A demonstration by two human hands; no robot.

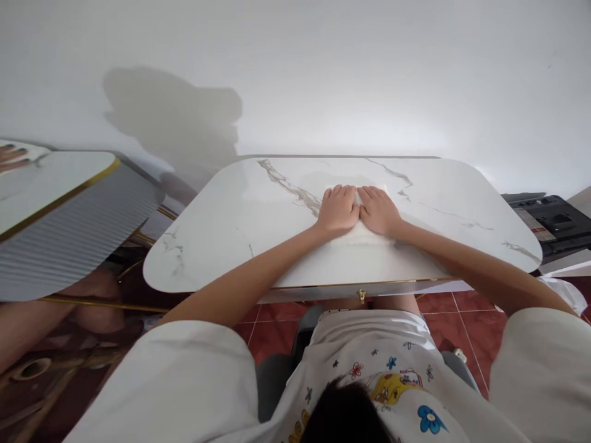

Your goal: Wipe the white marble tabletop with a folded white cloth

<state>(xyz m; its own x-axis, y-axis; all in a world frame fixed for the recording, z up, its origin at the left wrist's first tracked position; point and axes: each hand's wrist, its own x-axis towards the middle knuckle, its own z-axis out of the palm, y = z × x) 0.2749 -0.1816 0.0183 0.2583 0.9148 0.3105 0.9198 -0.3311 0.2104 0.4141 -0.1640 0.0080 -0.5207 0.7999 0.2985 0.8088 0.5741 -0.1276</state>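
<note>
Our left hand (339, 209) and right hand (379, 212) lie palms down, thumbs together, equally over the cloth (364, 235) between the table (221, 240)'s front and back edges, its long axis and any finger grip unclear to us.

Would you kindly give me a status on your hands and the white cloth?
Left hand, right hand: side by side on white cloth. Cloth on marbled tabletop. Nothing seen blocking either hand.
</note>
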